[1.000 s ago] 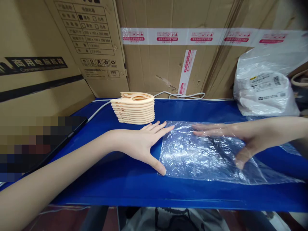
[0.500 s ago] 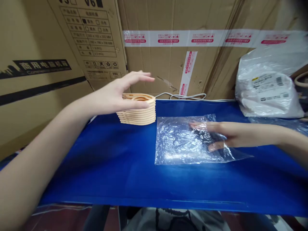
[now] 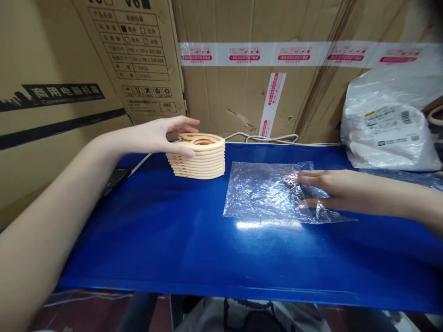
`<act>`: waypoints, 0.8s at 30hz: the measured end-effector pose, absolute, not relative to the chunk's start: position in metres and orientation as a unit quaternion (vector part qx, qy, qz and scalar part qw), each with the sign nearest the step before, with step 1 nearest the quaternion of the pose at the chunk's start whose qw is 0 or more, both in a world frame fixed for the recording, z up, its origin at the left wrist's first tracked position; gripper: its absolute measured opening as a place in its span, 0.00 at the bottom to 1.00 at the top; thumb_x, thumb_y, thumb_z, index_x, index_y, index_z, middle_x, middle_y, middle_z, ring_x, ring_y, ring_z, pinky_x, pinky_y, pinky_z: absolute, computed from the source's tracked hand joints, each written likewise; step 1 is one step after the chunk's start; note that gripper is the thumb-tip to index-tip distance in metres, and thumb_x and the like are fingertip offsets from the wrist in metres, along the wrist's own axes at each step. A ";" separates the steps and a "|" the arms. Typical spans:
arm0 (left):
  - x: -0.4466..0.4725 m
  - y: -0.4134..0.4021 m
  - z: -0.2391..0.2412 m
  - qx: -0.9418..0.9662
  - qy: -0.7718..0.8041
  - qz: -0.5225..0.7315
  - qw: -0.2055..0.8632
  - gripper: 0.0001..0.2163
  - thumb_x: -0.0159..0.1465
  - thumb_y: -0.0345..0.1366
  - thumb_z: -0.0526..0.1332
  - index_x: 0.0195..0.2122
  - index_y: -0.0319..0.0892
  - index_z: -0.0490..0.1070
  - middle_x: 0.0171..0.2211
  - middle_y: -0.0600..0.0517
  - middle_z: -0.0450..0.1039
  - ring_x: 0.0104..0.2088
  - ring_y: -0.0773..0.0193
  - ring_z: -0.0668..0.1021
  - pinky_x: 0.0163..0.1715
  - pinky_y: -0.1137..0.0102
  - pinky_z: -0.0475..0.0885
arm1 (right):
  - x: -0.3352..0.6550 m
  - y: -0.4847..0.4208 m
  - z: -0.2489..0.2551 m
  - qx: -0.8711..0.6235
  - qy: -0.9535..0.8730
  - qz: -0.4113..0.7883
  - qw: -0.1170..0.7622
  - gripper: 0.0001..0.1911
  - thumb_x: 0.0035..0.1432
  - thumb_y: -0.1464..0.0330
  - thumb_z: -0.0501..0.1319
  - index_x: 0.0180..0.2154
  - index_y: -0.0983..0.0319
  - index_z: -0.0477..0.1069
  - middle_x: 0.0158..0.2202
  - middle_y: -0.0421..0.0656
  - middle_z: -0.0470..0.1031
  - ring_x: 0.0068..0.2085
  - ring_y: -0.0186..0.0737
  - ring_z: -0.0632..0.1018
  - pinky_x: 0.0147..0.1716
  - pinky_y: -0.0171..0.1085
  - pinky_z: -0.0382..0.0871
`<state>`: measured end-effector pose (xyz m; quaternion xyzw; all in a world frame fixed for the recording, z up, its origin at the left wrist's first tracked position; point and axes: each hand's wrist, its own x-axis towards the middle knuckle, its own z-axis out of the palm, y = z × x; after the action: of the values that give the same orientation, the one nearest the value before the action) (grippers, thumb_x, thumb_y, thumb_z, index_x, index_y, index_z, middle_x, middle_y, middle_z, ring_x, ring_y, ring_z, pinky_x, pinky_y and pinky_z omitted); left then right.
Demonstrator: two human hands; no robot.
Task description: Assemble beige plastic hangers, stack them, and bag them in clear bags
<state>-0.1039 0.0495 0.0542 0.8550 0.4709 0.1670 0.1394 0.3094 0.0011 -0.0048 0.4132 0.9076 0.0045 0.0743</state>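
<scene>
While the left hand [image 3: 166, 136] lay flat at the edge of the clear plastic bag [image 3: 263, 193] a second ago, it now cups the top of a stack of peach plastic pieces [image 3: 197, 159] at the back of the blue table [image 3: 173, 240], thumb on the near rim, fingers curled behind; whether it grips firmly cannot be told. Only the right hand [image 3: 325, 193], flat and open, pins the crinkled, glossy bag, lying flat mid-table.

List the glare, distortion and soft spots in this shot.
Head view: a glare streak sits on the blue mat in front of the clear plastic bag, whose wrinkles glint; the wide lens bows the cardboard boxes toward the edges; the near left forearm looks soft, while the stack of cream plastic pieces is sharp.
</scene>
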 end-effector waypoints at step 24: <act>-0.100 0.051 0.053 0.852 0.445 0.239 0.140 0.38 0.55 0.51 0.68 0.64 0.47 0.56 0.57 0.50 0.69 0.55 0.53 0.71 0.58 0.54 0.64 | 0.298 -0.013 0.022 0.422 0.862 0.219 -0.176 0.18 0.66 0.62 0.49 0.44 0.59 0.76 0.39 0.46 0.81 0.37 0.48 0.81 0.32 0.44 0.70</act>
<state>-0.1004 0.0514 0.0531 0.8517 0.4450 0.2390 0.1396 0.2975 -0.0134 0.0221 0.4221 0.8619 0.2188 -0.1762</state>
